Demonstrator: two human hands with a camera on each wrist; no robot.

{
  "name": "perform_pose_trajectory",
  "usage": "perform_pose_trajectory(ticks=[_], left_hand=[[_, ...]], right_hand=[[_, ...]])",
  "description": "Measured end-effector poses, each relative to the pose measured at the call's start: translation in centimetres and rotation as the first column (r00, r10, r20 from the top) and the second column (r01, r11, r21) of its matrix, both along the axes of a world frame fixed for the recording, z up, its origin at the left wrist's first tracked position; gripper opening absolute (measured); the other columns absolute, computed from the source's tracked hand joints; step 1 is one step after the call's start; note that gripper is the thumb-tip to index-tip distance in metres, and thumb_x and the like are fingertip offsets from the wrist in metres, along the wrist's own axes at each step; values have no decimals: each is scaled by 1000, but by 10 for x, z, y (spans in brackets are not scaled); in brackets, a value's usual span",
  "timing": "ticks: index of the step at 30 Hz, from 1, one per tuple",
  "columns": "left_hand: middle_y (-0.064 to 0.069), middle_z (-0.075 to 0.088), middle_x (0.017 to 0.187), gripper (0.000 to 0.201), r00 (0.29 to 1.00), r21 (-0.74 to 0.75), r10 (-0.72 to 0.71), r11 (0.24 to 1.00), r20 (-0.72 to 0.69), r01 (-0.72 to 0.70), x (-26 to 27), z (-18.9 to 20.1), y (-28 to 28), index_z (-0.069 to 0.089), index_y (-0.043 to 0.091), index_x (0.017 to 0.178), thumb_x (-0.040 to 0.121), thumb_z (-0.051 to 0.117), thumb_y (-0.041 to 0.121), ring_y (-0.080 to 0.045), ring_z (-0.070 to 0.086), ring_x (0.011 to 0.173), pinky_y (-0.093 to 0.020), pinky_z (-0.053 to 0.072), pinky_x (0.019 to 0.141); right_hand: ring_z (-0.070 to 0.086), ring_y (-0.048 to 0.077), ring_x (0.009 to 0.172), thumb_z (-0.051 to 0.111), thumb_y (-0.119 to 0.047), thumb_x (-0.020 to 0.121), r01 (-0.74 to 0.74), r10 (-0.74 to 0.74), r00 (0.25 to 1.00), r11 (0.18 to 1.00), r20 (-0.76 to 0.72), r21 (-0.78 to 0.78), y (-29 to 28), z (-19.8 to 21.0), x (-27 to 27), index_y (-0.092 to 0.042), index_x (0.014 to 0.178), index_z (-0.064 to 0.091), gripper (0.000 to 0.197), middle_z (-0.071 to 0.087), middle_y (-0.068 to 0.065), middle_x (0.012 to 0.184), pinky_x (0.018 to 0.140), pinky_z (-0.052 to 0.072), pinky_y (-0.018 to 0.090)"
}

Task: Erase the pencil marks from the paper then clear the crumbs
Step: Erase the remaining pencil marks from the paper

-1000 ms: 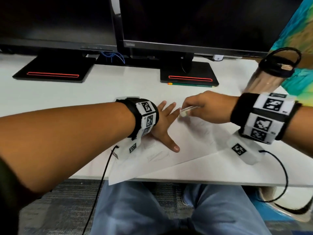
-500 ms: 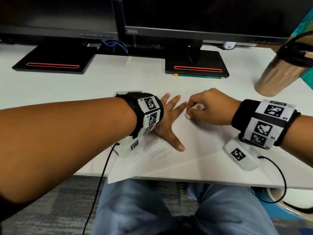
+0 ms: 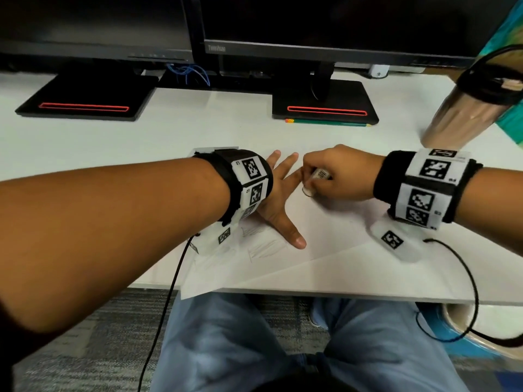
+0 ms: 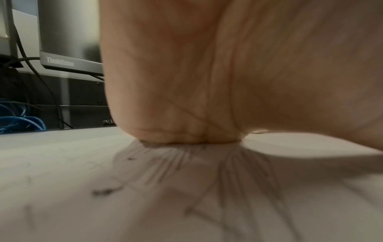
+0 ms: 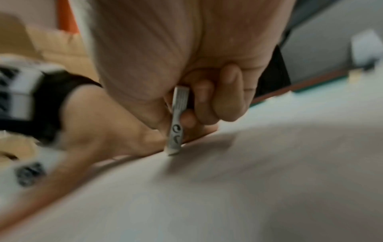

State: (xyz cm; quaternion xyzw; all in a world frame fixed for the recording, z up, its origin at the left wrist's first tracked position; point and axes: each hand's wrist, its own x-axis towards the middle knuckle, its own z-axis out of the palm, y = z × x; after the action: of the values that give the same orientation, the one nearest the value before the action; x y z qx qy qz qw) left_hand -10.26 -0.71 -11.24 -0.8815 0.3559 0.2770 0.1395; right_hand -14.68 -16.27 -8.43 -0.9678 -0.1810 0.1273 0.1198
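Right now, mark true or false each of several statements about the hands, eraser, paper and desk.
1. The right hand pinches the eraser with its tip on the paper. True.
2. The left hand is lifted off the paper. False: it presses flat, fingers spread.
3. Pencil marks remain near the left thumb. True.
4. The tumbler stands at the desk's left. False: it is at the right.

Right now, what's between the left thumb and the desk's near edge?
Head view: paper with pencil marks not yet erased, beside the left hand's thumb. The right hand rubs the eraser farther up.
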Motion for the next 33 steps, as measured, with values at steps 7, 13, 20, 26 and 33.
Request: perform_pose_trajectory(ticks=[7,13,20,26,33], left_hand=[[-2,-41,156,151,1000,-22,3,1000,-1,-3,1,-4,0,-34,33,147,45,58,96,-34,-33,144,-64,-2,118],[-3,-40,156,151,1000,-24,-1,1000,4,1,0,-3,1,-34,32,147,44,56,96,-35,-32,145,-64,-3,118],[-2,-38,157,151,1000,-33,-3,999,23,4,1,-5,1,-34,31,148,48,59,95,-35,-31,145,-63,-5,118],[-2,-37,158,152,999,-33,7,999,31,-6,2,-5,0,-32,31,149,47,60,95,-34,-29,146,-63,-5,118],[-6,-32,160,145,995,-52,98,994,30,-97,2,7,-11,-28,22,152,57,54,95,-35,-25,148,-56,-5,118]], right_hand=[[62,11,90,57,-22,89,17,-17,995,1000,-96,-10,-5,4,-2,-22,90,63,6,69,-14,91,89,51,37],[62,5,89,63,-24,87,-13,21,987,998,-157,56,-1,4,-10,-33,80,60,13,69,-15,90,84,49,27],[63,9,89,63,-25,86,-2,6,986,1000,-164,25,-5,6,-15,-34,74,55,17,69,-15,90,85,49,30],[63,6,87,65,-25,85,49,-49,988,999,-145,-3,-13,9,-14,-31,74,59,14,69,-16,86,84,51,32],[61,6,87,70,-44,82,107,-106,994,994,-37,15,-10,18,-24,-36,100,73,21,71,-18,96,80,47,25]])
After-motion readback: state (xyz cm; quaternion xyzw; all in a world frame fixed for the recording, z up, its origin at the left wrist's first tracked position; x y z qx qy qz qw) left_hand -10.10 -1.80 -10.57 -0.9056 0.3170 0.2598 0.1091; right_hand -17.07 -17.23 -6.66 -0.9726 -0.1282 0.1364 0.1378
